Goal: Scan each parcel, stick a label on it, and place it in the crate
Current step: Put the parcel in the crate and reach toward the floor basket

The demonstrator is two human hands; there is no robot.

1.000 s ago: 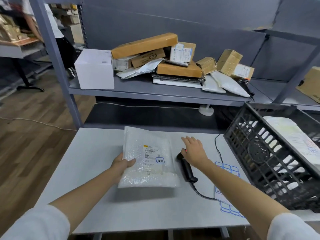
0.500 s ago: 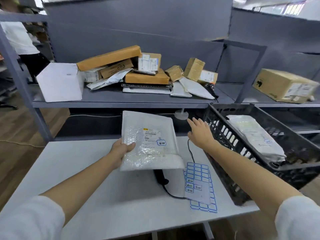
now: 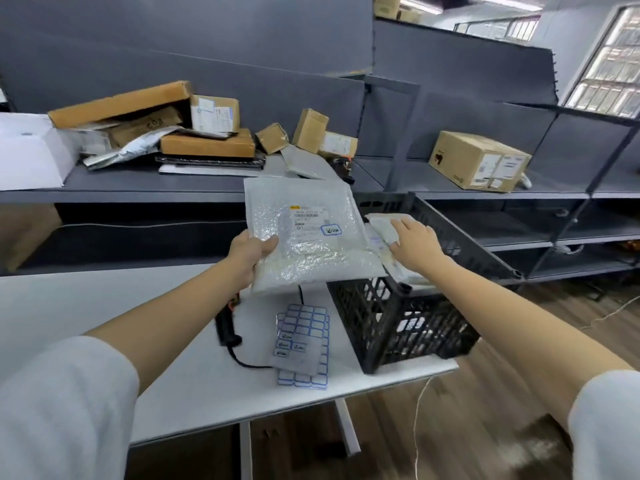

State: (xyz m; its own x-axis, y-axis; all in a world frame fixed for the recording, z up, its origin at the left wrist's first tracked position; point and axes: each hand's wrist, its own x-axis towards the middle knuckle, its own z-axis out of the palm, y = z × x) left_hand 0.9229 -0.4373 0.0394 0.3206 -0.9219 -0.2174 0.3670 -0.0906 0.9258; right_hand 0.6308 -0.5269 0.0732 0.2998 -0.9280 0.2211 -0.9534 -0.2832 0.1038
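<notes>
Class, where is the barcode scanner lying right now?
In the head view the barcode scanner lies on the white table, just left of the label sheets, below the raised bubble-wrap parcel.

The white table (image 3: 104,306) carries a black scanner (image 3: 225,327), label sheets (image 3: 304,344) and a black crate (image 3: 398,327).

The scene is lit evenly and brightly from above. Daylight is admitted by a window (image 3: 604,64) at the upper right, where the panes are overexposed. Glare is seen on the parcel (image 3: 304,233). Soft shadows are cast under the shelf (image 3: 138,188). Straight lines are bent near the edges. The floor (image 3: 485,427) and sleeves are blurred.
</notes>
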